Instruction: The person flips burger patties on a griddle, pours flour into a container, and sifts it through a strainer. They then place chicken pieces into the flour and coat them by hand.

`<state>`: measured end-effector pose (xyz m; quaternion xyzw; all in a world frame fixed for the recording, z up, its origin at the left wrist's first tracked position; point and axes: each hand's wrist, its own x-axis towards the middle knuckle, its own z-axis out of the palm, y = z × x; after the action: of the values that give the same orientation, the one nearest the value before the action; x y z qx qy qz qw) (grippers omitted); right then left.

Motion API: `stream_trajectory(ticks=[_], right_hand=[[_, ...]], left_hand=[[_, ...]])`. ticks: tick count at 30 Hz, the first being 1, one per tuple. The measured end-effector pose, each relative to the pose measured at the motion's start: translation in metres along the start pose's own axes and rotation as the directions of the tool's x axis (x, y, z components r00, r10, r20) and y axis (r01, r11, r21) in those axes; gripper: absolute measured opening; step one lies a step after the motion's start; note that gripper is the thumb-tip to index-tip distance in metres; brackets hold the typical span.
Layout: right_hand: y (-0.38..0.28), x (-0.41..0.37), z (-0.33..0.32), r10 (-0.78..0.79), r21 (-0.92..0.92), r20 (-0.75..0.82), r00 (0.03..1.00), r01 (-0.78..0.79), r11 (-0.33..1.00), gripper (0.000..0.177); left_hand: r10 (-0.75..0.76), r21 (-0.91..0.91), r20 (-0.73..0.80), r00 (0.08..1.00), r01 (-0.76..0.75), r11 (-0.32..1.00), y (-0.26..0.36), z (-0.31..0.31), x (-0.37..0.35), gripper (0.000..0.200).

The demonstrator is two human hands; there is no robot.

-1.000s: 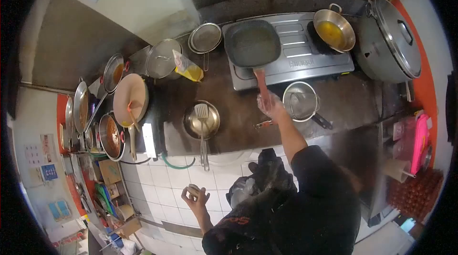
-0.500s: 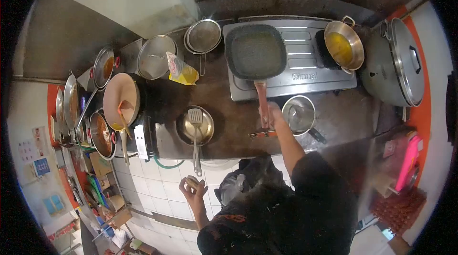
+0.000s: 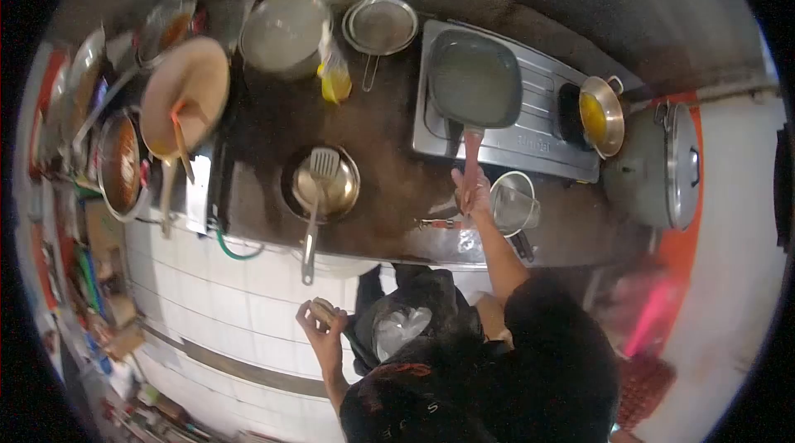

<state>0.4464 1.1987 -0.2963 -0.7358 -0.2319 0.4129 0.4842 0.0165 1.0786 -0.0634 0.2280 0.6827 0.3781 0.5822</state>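
Note:
A square dark frying pan (image 3: 474, 83) sits over the left side of the silver gas stove, its reddish-brown handle (image 3: 471, 151) pointing toward me. My right hand (image 3: 474, 195) is closed around the lower end of that handle. Below the counter edge, over the tiled floor, my left hand (image 3: 321, 329) pinches a small tan, rounded object (image 3: 324, 309) whose kind does not show. Between the hands, a steel slotted turner (image 3: 316, 186) rests across a round shallow pan (image 3: 344, 186), its handle sticking out past the counter edge. A red-handled tool (image 3: 440, 224) lies beside my right wrist.
Right of my right hand stands a saucepan (image 3: 513, 203). The gas stove (image 3: 530, 153) also bears a two-handled pan (image 3: 602, 116) with yellow liquid. Farther right is a large lidded pot (image 3: 654, 170). Strainers (image 3: 381, 25), a yellow-and-white bag (image 3: 334, 79) and a beige pan (image 3: 186, 91) stand leftward.
The view has turned, so the counter things appear shifted. My right hand now covers the end of the pan handle, which showed in front of it before. My left hand still pinches the tan object.

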Motion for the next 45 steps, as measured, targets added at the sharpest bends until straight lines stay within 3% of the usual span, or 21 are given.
stream_trajectory(ticks=[1, 2, 3, 5, 9, 12, 15, 17, 19, 21, 24, 26, 30, 32, 33, 35, 36, 38, 39, 41, 45], right_hand=[[-0.001, -0.006, 0.000, -0.147, 0.020, -0.037, 0.988, 0.148, 0.989, 0.020], [0.051, 0.015, -0.019, -0.104, 0.268, 0.020, 0.994, 0.094, 0.959, 0.025], [-0.053, -0.037, 0.018, -0.002, -0.264, -0.102, 0.995, -0.025, 0.964, 0.042], [-0.011, -0.023, 0.000, -0.166, -0.563, -0.061, 0.984, 0.104, 0.820, 0.050], [-0.010, -0.028, 0.015, -0.326, -0.651, -0.090, 0.941, 0.193, 0.735, 0.058], [-0.016, -0.026, 0.030, -0.456, -0.636, -0.094, 0.885, 0.299, 0.711, 0.063], [-0.015, -0.025, 0.039, -0.398, -0.590, -0.142, 0.906, 0.245, 0.769, 0.064], [-0.028, -0.030, 0.055, -0.406, -0.665, -0.098, 0.909, 0.243, 0.706, 0.061], [-0.030, -0.031, 0.056, -0.366, -0.722, -0.164, 0.916, 0.141, 0.677, 0.060], [-0.019, -0.020, 0.045, -0.429, -0.697, -0.143, 0.892, 0.217, 0.683, 0.048], [-0.025, -0.016, 0.049, -0.360, -0.710, -0.179, 0.916, 0.134, 0.692, 0.038], [-0.029, -0.021, 0.063, -0.192, -0.492, -0.240, 0.952, 0.051, 0.869, 0.038], [-0.024, -0.016, 0.058, -0.123, -0.424, -0.208, 0.970, 0.024, 0.905, 0.041], [-0.016, -0.019, 0.055, -0.345, -0.682, -0.195, 0.918, 0.126, 0.720, 0.043], [-0.018, -0.019, 0.051, -0.349, -0.683, -0.193, 0.917, 0.130, 0.719, 0.043], [-0.024, -0.019, 0.040, -0.518, -0.978, 0.100, 0.850, 0.180, 0.106, 0.043], [-0.028, -0.021, 0.042, -0.519, -0.978, 0.102, 0.849, 0.180, 0.102, 0.043], [-0.041, -0.028, 0.053, -0.456, -0.964, 0.246, 0.855, 0.167, -0.207, 0.036], [-0.039, -0.024, 0.047, -0.454, -0.963, 0.249, 0.856, 0.167, -0.212, 0.036], [-0.033, -0.013, 0.036, -0.497, -0.906, 0.371, 0.785, 0.187, -0.380, 0.026], [-0.039, -0.017, 0.044, -0.455, -0.895, 0.360, 0.814, 0.164, -0.415, 0.023]], left_hand=[[-0.010, -0.022, -0.013, 1.000, 0.010, 1.000, -0.015, -0.008, 0.003, 0.076], [-0.035, -0.041, -0.013, 0.999, 0.034, 0.999, -0.030, -0.014, 0.005, 0.076], [-0.064, -0.061, -0.017, 0.998, 0.063, 0.996, -0.040, -0.019, 0.006, 0.076], [-0.172, -0.063, -0.003, 0.985, 0.171, 0.983, -0.049, -0.022, 0.008, 0.078], [-0.211, -0.145, -0.060, 0.976, 0.201, 0.969, -0.105, -0.030, 0.014, 0.073], [-0.252, -0.157, -0.051, 0.966, 0.242, 0.958, -0.115, -0.033, 0.017, 0.078], [-0.295, -0.114, -0.091, 0.951, 0.285, 0.952, -0.141, -0.041, 0.021, 0.078], [-0.325, -0.110, -0.096, 0.941, 0.315, 0.943, -0.153, -0.045, 0.027, 0.076], [-0.327, -0.048, -0.099, 0.940, 0.323, 0.945, -0.162, -0.048, 0.031, 0.076], [-0.368, -0.075, -0.122, 0.922, 0.362, 0.929, -0.163, -0.047, 0.035, 0.077], [-0.408, -0.082, -0.139, 0.902, 0.400, 0.913, -0.169, -0.045, 0.041, 0.077], [-0.393, -0.023, -0.133, 0.910, 0.394, 0.919, -0.179, -0.045, 0.040, 0.078], [-0.412, 0.014, -0.106, 0.905, 0.415, 0.910, -0.181, -0.044, 0.042, 0.078], [-0.471, -0.092, -0.108, 0.876, 0.463, 0.882, -0.176, -0.043, 0.045, 0.078], [-0.469, -0.096, -0.106, 0.877, 0.461, 0.882, -0.177, -0.043, 0.046, 0.078], [-0.458, -0.096, -0.112, 0.882, 0.449, 0.888, -0.181, -0.043, 0.045, 0.077], [-0.459, -0.099, -0.109, 0.881, 0.450, 0.887, -0.183, -0.042, 0.045, 0.077], [-0.453, -0.130, -0.120, 0.884, 0.438, 0.889, -0.186, -0.040, 0.044, 0.077], [-0.457, -0.133, -0.119, 0.881, 0.442, 0.887, -0.188, -0.040, 0.042, 0.077], [-0.428, -0.076, -0.122, 0.896, 0.421, 0.904, -0.192, -0.038, 0.041, 0.077], [-0.429, -0.042, -0.105, 0.897, 0.427, 0.904, -0.191, -0.039, 0.041, 0.077]])
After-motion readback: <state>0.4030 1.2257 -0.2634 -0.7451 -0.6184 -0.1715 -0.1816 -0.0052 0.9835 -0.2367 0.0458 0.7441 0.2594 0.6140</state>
